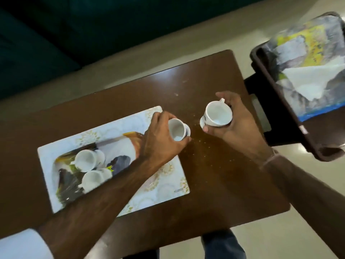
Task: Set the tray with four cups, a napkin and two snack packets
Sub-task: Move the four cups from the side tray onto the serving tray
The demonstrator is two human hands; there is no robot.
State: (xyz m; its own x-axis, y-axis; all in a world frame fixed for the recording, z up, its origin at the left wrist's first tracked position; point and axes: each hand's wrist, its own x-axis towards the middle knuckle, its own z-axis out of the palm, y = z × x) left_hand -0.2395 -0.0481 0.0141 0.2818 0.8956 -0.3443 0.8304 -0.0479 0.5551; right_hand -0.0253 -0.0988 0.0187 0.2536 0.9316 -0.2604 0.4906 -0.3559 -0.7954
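My left hand (158,141) grips a small white cup (176,129) at the right edge of a white placemat (164,176). A second white cup (217,114), tilted on its side, is held in my right hand (239,126) over the brown table (214,174). Two more white cups (87,160) (93,181) lie on snack packets (69,186) on the placemat's left part. The dark brown tray (280,86) sits off the table's right side. It has a printed picture on its floor, and a white napkin (309,81) lies in it. No cup shows in the tray.
Crumbs speckle the table between my hands. A dark green sofa (56,34) fills the far side. Pale floor (280,240) surrounds the table, and a dark stool or stand (255,86) shows under the tray's left edge.
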